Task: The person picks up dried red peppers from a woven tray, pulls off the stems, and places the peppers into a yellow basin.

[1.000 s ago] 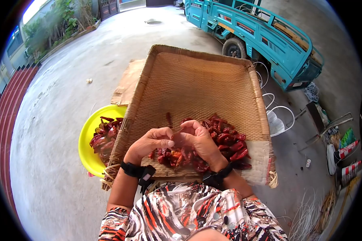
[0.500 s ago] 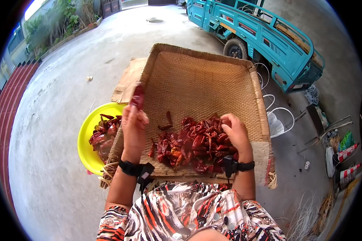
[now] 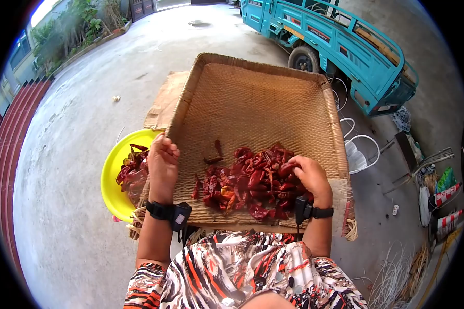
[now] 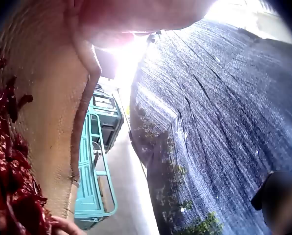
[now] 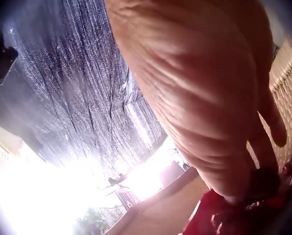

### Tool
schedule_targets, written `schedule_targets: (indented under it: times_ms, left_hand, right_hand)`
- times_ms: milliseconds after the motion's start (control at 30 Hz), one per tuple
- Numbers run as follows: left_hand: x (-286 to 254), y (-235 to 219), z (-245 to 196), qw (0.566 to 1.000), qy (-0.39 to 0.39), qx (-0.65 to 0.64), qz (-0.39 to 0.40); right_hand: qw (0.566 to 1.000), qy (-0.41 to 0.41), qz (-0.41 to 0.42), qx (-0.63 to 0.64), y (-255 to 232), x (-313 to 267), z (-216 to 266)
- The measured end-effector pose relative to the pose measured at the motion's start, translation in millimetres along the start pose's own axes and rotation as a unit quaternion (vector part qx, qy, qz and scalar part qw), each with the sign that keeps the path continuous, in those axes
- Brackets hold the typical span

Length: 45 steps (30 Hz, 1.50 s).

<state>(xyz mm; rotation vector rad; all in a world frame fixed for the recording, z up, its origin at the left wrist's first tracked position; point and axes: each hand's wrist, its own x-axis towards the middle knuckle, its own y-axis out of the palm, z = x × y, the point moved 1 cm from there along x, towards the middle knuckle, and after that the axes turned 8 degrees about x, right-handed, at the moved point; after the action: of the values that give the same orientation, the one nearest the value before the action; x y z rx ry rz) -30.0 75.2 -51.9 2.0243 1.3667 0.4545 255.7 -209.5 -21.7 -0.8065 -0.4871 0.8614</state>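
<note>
Dried red chili peppers lie heaped at the near end of a large woven basket. My right hand is down at the right side of the heap, thumb and forefinger pinching a red chili pepper, part of which the hand hides in the right wrist view. Over the basket's left rim, my left hand is raised with loosely bent fingers, and no pepper shows in it. Just left of that hand, a yellow basin holds more dried peppers.
A few loose peppers lie left of the heap. Cardboard lies beyond the basin. A teal cargo tricycle stands at the far right, with a white bucket and a metal-framed chair nearer.
Both hands parted from over the heap. The left carried a red pepper to the basket's left rim, then lowered without it in sight. The right moved to the heap's right side and took a pepper.
</note>
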Motion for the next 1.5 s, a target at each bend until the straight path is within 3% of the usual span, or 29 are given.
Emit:
schedule_targets:
  times_ms: [33,167,233,333,433,633,833,900,1033,1100,1267,1367,1433,1500]
  left_hand:
    - [-5,9,1,0.998,0.016,0.036,0.055]
    - [-27,40,5,0.960,-0.073,0.215,0.162]
    - [-35,49,10,0.923,-0.095,0.302,0.220]
    - [-45,55,16,0.872,-0.104,0.356,0.318]
    - [-51,59,18,0.846,-0.104,0.358,0.382]
    - [-55,60,11,0.851,-0.106,0.330,0.394]
    - [-56,60,2,0.841,-0.122,0.303,0.431]
    - [-54,58,2,0.840,-0.119,0.307,0.431]
    - [-51,58,8,0.885,-0.087,0.276,0.364]
    - [-42,51,13,0.915,-0.060,0.256,0.306]
    - [-27,39,12,0.987,0.066,0.126,0.077]
    - [-20,26,2,0.981,0.135,0.096,-0.102]
    - [-15,18,-7,0.975,0.141,0.065,-0.159]
    - [-10,9,-14,0.979,0.134,-0.010,-0.153]
  right_hand:
    - [1.000,0.007,-0.016,0.011,-2,0,6]
    - [0.994,-0.053,-0.065,0.070,-3,-3,39]
    - [0.986,-0.085,-0.038,0.135,4,-3,57]
    - [0.968,-0.102,0.002,0.231,22,-4,85]
    - [0.971,-0.129,0.013,0.199,39,-2,104]
    - [0.955,-0.165,0.036,0.243,61,2,113]
    - [0.896,-0.129,0.135,0.402,73,1,106]
    - [0.908,-0.129,0.138,0.373,68,-1,109]
    - [0.939,-0.147,0.106,0.293,52,1,108]
    - [0.946,-0.136,0.052,0.289,43,7,95]
    - [0.986,-0.046,-0.079,0.139,10,32,36]
    - [0.995,-0.023,-0.087,0.032,4,46,-1]
    - [0.997,-0.003,-0.079,-0.019,6,53,-15]
    - [0.998,0.013,-0.064,-0.023,12,58,-28]
